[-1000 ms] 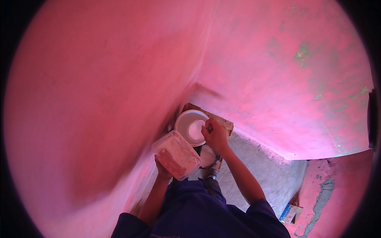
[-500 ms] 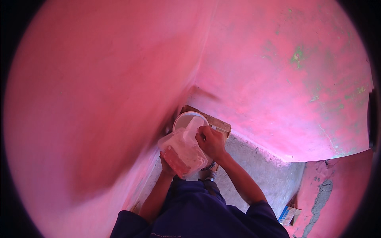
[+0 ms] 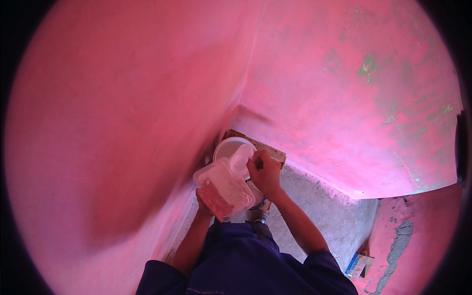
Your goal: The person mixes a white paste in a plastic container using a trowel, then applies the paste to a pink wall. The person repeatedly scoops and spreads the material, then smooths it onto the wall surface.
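Observation:
My left hand [image 3: 203, 204] is closed around the lower left side of a clear, squarish plastic tub [image 3: 230, 189]. Pale material covers much of its bottom, and a pinkish-red patch shows near its front. A translucent cup-like scoop [image 3: 240, 156] is gripped in my right hand [image 3: 264, 173], just beyond the tub's far edge. Below the scoop stands a round white-rimmed bucket [image 3: 224, 143], partly hidden by the tub and scoop. Whether the scoop holds anything I cannot tell.
The bucket stands on a wooden surface [image 3: 273, 153] in the corner. Pink walls [image 3: 123, 123] rise close on the left and ahead. Grey floor [image 3: 314, 206] lies to the right, with a small blue-and-white box [image 3: 355, 265] by the low wall at lower right.
My right hand has shifted slightly right with the scoop, drawing it off the tub's far edge and over the bucket. The tub has moved a little to the left.

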Available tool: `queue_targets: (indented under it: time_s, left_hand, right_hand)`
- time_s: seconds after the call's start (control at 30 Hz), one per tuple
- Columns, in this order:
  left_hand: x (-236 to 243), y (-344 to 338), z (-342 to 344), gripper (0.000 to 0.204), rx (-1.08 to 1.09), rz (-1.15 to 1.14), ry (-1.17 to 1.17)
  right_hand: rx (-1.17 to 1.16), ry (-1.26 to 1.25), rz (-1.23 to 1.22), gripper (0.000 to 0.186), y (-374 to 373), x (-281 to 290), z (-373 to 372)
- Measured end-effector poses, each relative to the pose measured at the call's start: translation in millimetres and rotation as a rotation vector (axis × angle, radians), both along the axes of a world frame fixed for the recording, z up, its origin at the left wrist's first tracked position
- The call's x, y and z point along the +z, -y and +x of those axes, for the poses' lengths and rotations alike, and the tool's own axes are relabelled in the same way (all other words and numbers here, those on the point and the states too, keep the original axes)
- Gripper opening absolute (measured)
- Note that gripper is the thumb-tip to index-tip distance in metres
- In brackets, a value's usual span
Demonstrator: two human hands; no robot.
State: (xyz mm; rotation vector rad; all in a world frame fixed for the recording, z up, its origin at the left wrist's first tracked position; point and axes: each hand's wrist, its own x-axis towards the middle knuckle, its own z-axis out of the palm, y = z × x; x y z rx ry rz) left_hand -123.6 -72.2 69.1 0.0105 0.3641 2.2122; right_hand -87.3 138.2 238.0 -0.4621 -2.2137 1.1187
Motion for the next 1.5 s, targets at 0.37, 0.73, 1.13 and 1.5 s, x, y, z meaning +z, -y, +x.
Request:
queue_targets:
  time_s: [0.37,0.73,1.13,1.5]
  left_hand:
    - [20,25,9,0.103,0.045,-0.144,0.041]
    - [43,17,27,0.102,0.055,-0.175,0.044]
    - [102,-48,69,0.098,0.041,-0.305,-0.186]
    - [143,-103,102,0.099,-0.049,-0.037,-0.015]
  right_hand:
    - [-0.145,0.178,-0.146,0.022,-30,-146,-31]
    - [-0.269,0.289,-0.105,0.026,-34,-156,-19]
    - [0.181,0.36,0.436,0.022,57,103,114]
    - [-0.079,0.145,0.205,0.011,-14,124,161]
